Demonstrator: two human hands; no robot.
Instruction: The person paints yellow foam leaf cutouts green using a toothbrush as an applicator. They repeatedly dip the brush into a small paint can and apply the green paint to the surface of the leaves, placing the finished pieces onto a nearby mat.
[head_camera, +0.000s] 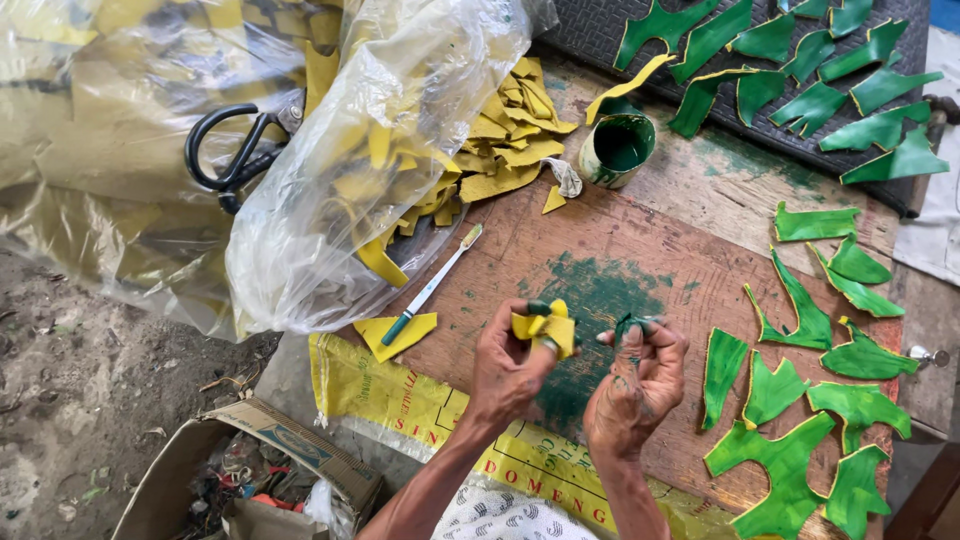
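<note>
A small yellow cut piece (545, 328) is gripped between the thumb and fingers of the left hand (508, 368), just below the centre of the frame, and is held raised above the wooden board (640, 262), apparently so that its face is presented for colouring. The right hand (636, 388) is closed about a small green-stained dauber (632, 326), its fingertips smeared green; the two hands are held close together, not touching. Directly beneath them a dark green stain (598, 300) is seen on the board.

A small pot of green paint (615, 150) is stood at upper centre, within reach of the right hand. Finished green pieces (790, 465) are spread singly along the right side, apart from one another, presumably to dry without sticking; more green pieces (815, 75) are laid on a dark mat at upper right.

Unpainted yellow pieces (505, 150) are heaped at upper centre, spilling from a clear plastic bag (350, 180). A toothbrush (432, 285) is laid diagonally left of centre, and black scissors (232, 150) rest at upper left. An open cardboard box (250, 480) is noted at lower left.
</note>
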